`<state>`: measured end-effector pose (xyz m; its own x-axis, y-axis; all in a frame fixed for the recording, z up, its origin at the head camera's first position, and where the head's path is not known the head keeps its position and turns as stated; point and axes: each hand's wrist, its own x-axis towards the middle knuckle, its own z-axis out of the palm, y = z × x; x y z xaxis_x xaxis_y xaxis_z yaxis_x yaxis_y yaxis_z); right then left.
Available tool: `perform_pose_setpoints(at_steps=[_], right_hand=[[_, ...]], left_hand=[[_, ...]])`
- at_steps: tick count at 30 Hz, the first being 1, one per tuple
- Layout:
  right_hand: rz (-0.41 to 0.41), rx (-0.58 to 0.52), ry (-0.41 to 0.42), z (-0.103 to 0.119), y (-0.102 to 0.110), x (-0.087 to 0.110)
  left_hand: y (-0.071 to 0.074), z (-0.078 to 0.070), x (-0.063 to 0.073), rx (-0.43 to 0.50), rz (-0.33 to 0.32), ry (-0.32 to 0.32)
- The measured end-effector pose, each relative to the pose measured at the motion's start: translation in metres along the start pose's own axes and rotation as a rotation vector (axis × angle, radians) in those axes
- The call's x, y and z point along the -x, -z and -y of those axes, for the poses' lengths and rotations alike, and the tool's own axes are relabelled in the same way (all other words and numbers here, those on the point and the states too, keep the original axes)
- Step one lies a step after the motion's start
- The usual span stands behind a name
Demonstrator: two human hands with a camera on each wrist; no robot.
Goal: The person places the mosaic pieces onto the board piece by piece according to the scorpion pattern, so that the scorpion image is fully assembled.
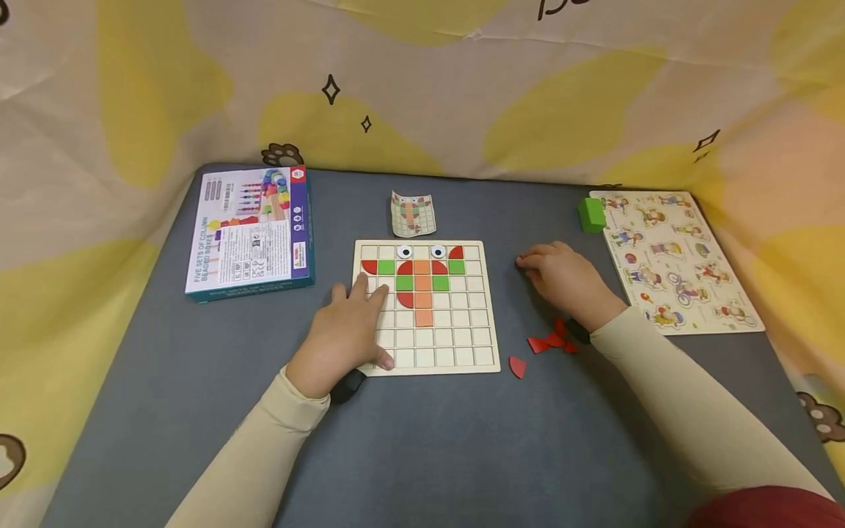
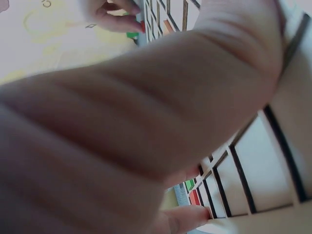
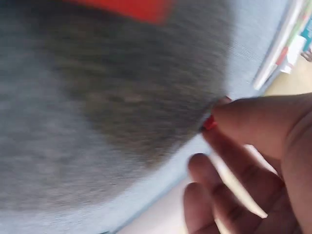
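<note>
My left hand (image 1: 343, 326) lies with spread fingers on the left part of a wooden grid board (image 1: 455, 339). Red quarter-circle pieces, green squares (image 1: 456, 267), orange squares (image 1: 423, 317) and two googly-eye pieces (image 1: 438, 251) fill some of the board's upper cells. To the right of the board, my right hand (image 1: 568, 284) is over the table. Between its thumb and index finger it pinches a small red piece (image 3: 210, 122), mostly covered by the fingers. Several loose red quarter-circle pieces (image 1: 538, 345) lie below that hand, one of them (image 1: 518, 367) apart from the others.
A small pattern card (image 1: 423, 224) stands slightly curled behind the board. At the left is a bead-set box (image 1: 257, 253). On the right lie a picture puzzle board (image 1: 667, 249) and a green block (image 1: 592, 215) at its corner. A patterned cloth (image 1: 422, 95) hangs behind the table.
</note>
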<state>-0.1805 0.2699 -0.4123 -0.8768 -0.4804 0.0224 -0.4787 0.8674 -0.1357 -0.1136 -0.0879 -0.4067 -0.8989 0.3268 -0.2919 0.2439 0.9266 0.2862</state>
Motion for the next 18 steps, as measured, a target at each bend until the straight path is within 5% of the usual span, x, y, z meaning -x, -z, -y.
perform_pose_setpoints(at_steps=[8,18], right_hand=[[-0.116,0.049,0.171,-0.003,-0.007,0.011],[-0.140,0.052,0.329,-0.007,-0.010,0.014]], left_hand=[[0.000,-0.001,-0.001,0.001,-0.004,0.001],[-0.001,0.000,0.000,-0.004,-0.006,-0.002]])
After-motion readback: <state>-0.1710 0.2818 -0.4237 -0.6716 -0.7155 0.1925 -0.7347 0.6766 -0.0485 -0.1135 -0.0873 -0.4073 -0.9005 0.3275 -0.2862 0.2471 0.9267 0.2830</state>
